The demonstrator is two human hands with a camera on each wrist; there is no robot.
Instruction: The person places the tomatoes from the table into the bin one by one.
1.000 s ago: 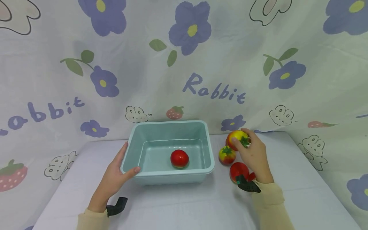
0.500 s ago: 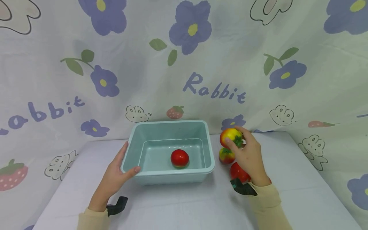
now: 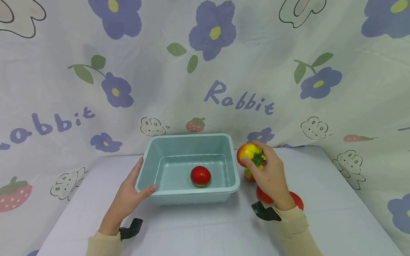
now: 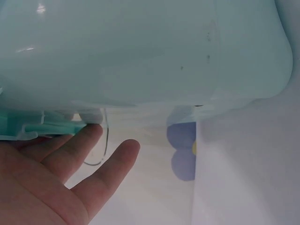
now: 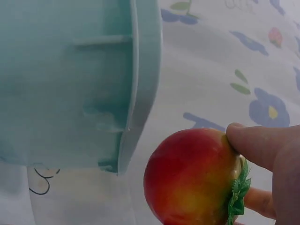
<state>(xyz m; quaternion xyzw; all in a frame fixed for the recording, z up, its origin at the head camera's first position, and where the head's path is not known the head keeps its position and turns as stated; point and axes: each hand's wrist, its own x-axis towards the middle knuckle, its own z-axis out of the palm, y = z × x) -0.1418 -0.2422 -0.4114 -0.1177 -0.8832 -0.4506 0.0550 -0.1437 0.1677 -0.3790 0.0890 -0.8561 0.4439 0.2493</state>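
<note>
A red-and-yellow tomato-like fruit (image 3: 246, 152) is pinched between the thumb and fingers of the right hand (image 3: 269, 176); it is held at 10 o'clock from the middle of that hand, with its green calyx (image 3: 256, 159) turned toward the palm. In the right wrist view, one fingertip is seen against the fruit at about 1 o'clock, and the fruit's bottom is cut off by the frame edge.

The fruit is held outside a pale teal plastic basin (image 3: 189, 199), between 2 and 3 o'clock from the basin's centre, near the rim but apart from it. Inside the basin, a glossy red tomato (image 3: 200, 176) is seated on the floor at about 5 o'clock from centre. The basin is touched at 8 o'clock by the left hand (image 3: 126, 193), whose thumb is laid over the near rim and whose fingers are extended, nearly straight, along the outside.

At 3 o'clock from the basin, a smaller yellow-and-red fruit (image 3: 248, 175) is largely covered by the held one. Between 3 and 4 o'clock, an inner red fruit (image 3: 263, 196) and an outer red fruit (image 3: 297, 200) are partly hidden by the right hand and wrist; their full shapes cannot be made out.
</note>
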